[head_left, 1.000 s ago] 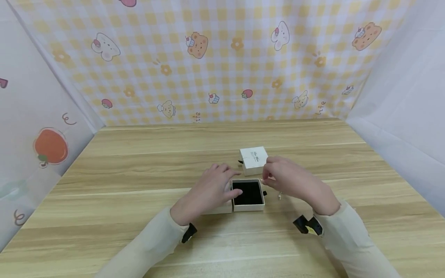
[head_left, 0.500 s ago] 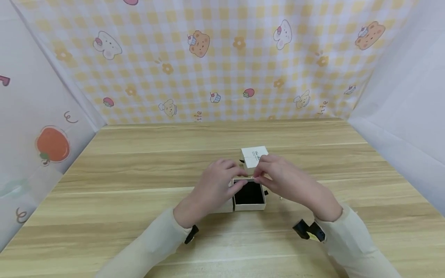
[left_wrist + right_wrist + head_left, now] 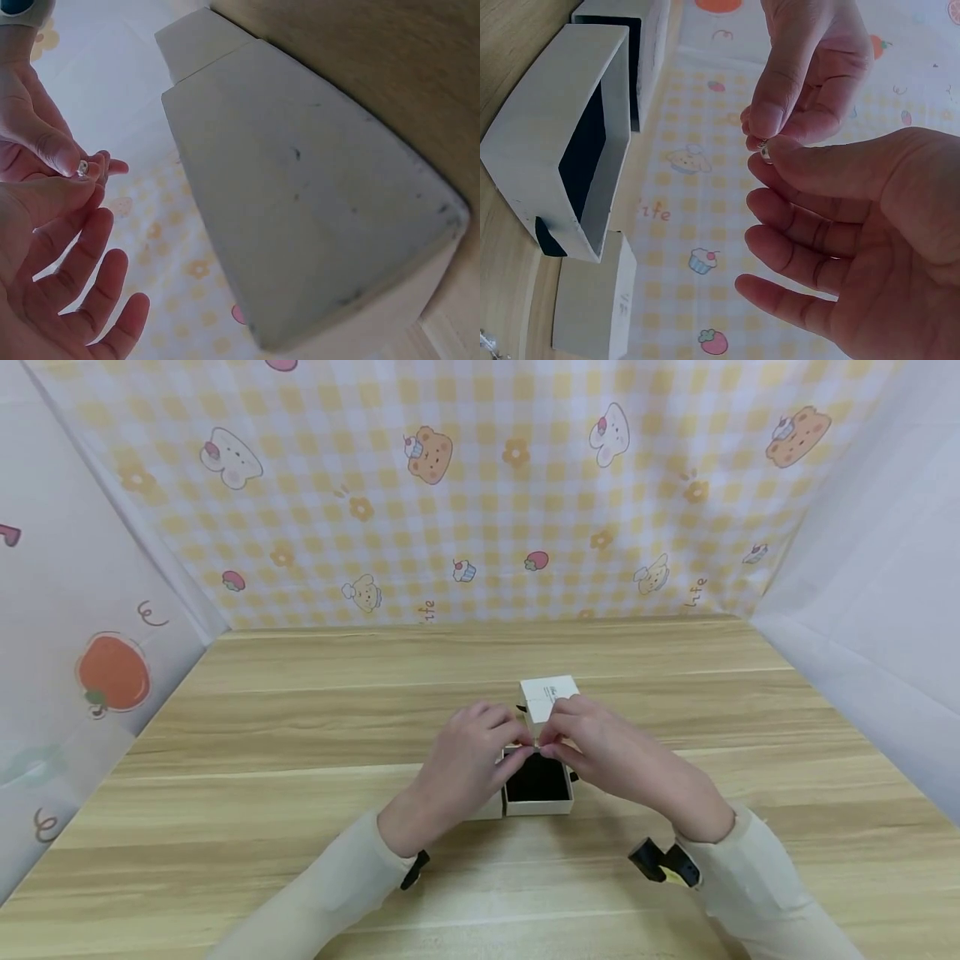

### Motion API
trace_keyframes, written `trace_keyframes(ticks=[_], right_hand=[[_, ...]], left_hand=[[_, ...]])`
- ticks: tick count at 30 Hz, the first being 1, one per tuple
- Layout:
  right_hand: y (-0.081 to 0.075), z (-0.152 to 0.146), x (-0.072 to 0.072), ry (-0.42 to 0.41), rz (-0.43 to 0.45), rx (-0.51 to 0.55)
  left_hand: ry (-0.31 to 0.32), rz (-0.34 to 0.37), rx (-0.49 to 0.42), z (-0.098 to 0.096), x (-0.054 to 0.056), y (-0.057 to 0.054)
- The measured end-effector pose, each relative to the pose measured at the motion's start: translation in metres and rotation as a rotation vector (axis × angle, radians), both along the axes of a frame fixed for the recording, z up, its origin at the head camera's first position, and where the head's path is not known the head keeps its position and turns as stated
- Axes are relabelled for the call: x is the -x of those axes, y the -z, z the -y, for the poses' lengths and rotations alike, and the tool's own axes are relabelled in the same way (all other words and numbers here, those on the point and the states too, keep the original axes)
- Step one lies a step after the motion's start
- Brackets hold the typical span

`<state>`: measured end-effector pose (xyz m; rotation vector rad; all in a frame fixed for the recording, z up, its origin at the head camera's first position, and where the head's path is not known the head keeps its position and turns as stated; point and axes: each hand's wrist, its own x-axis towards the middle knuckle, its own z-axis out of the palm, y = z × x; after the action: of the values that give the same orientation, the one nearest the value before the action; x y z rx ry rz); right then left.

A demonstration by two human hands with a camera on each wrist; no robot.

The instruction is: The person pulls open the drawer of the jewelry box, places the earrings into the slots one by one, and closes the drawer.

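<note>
Both my hands pinch at the same spot: thumb and finger of my left hand [image 3: 461, 764] meet thumb and finger of my right hand [image 3: 600, 747], with a small silvery piece [image 3: 765, 153] caught at the tips. It sits right between the two thumbs, so neither hand is plainly nearer to it, and it is too small and too covered for me to tell which way its long axis runs. My other right-hand fingers lie apart from one another, holding nothing. The white tray [image 3: 538, 807] with its black lining [image 3: 536, 781] is below the pinch; in the head view my fingertips cross its far edge, so most of the lining lies toward my body from the grip. The tray looks about square, its dark tab [image 3: 574, 777] on my right. A white box part [image 3: 491, 806] stands just beside it on the left, partly behind my hand, and the lettered box [image 3: 536, 692] sits just beyond. Another shiny bit [image 3: 489, 343] lies on the wooden table [image 3: 360, 693], right of the tray.
</note>
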<state>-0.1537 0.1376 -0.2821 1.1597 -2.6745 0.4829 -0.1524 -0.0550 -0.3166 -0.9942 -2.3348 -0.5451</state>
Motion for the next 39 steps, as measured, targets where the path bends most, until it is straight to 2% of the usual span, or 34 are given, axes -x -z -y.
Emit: trace_keyframes(ticks=[11, 17, 21, 27, 35, 39], right_hand=[[0.000, -0.001, 0.001, -0.014, 0.017, -0.001], [-0.001, -0.002, 0.001, 0.000, 0.013, 0.014], [-0.001, -0.002, 0.000, -0.017, -0.039, 0.027], [0.003, 0.002, 0.002, -0.093, -0.204, 0.054], [0.010, 0.008, 0.004, -0.104, -0.344, 0.081], [0.013, 0.011, 0.006, -0.115, -0.412, 0.086]], left_hand=[[-0.002, 0.068, -0.013, 0.001, 0.002, 0.000], [-0.001, 0.137, -0.060, 0.003, 0.003, 0.000], [-0.010, 0.225, -0.089, 0.005, 0.004, -0.001], [-0.022, 0.385, -0.143, 0.007, 0.005, -0.004], [0.004, 0.630, -0.248, 0.010, 0.008, -0.008], [0.002, 0.714, -0.257, 0.011, 0.010, -0.010]])
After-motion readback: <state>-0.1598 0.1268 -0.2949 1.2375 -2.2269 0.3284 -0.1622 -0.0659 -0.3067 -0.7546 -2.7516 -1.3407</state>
